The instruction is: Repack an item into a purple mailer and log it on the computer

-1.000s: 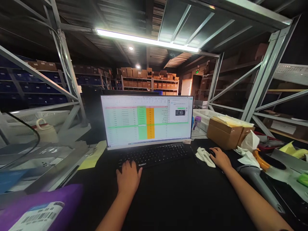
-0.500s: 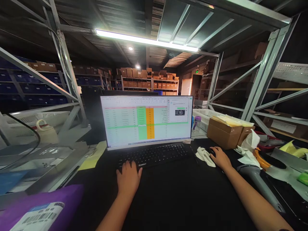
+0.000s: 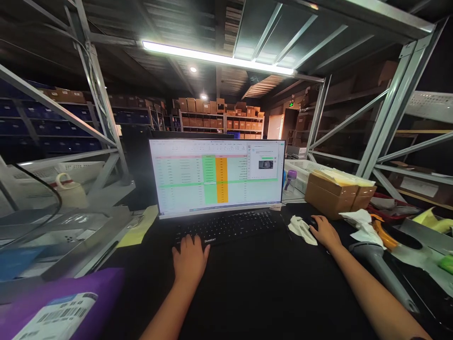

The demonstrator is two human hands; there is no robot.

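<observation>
My left hand (image 3: 191,259) lies palm down at the front left edge of the black keyboard (image 3: 230,228), its fingers apart and the fingertips on the lower left keys. My right hand (image 3: 325,231) rests over a dark computer mouse (image 3: 313,221), mostly hidden beneath the fingers. Crumpled white tissue (image 3: 303,230) lies just left of that hand. Behind the keyboard stands a monitor (image 3: 180,189) showing a spreadsheet with green and orange columns and a small chat window at the upper right.
A purple parcel with a label (image 3: 106,288) lies at the lower left, near a yellow paper sheet (image 3: 136,233). On the right are a grey barcode scanner (image 3: 385,274), cardboard boxes (image 3: 329,193) and more tissue (image 3: 363,224). Metal rack posts (image 3: 392,99) frame the desk.
The view has shifted very slightly. Both hands stay in place on the keyboard and the mouse, and the screen looks the same.
</observation>
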